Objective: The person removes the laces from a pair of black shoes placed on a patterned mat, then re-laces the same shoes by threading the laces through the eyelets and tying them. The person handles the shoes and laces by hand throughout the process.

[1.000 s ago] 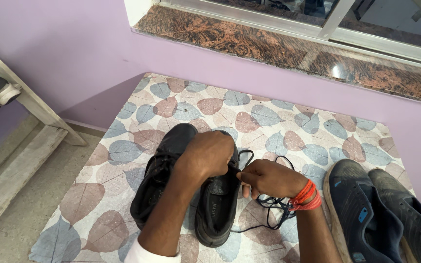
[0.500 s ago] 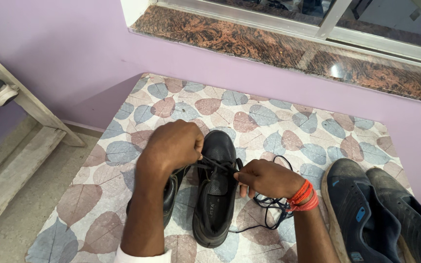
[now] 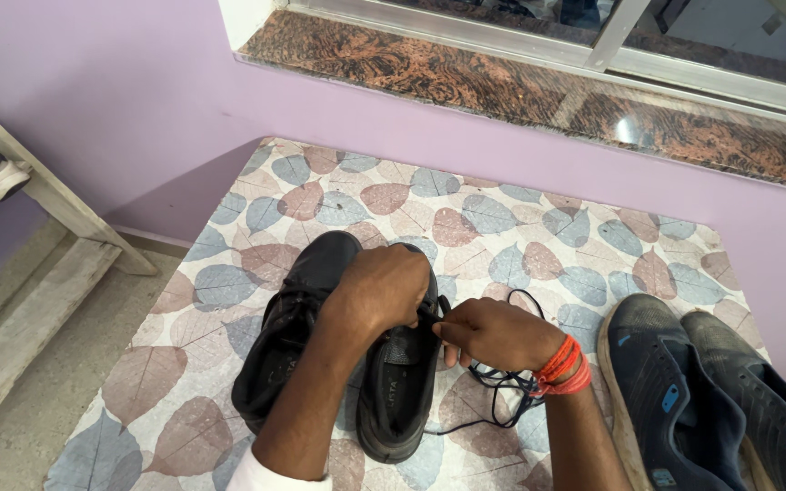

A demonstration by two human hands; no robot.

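Lacing work is under way on the right-hand shoe of a pair of black leather shoes (image 3: 393, 391), which sits on the leaf-patterned mat (image 3: 502, 236) near the lower middle of the view. The left hand (image 3: 384, 291) is closed over the front of that shoe at about its 12 o'clock end, steadying it, while the right hand (image 3: 493, 332) pinches the dark lace (image 3: 502, 386) just at 3 o'clock of the eyelets; the two hands nearly touch. To do this well, I judge the left hand should keep the shoe from sliding, and the right should draw the lace with even tension, keeping the slack loop on the mat (it lies loose under the wrist) free of tangles. Counted: two black shoes side by side, one visible lace, two dark blue sports shoes (image 3: 684, 400) at 3 o'clock, and parts of two more shoes on a wooden rack (image 3: 56, 195) at 9 o'clock.
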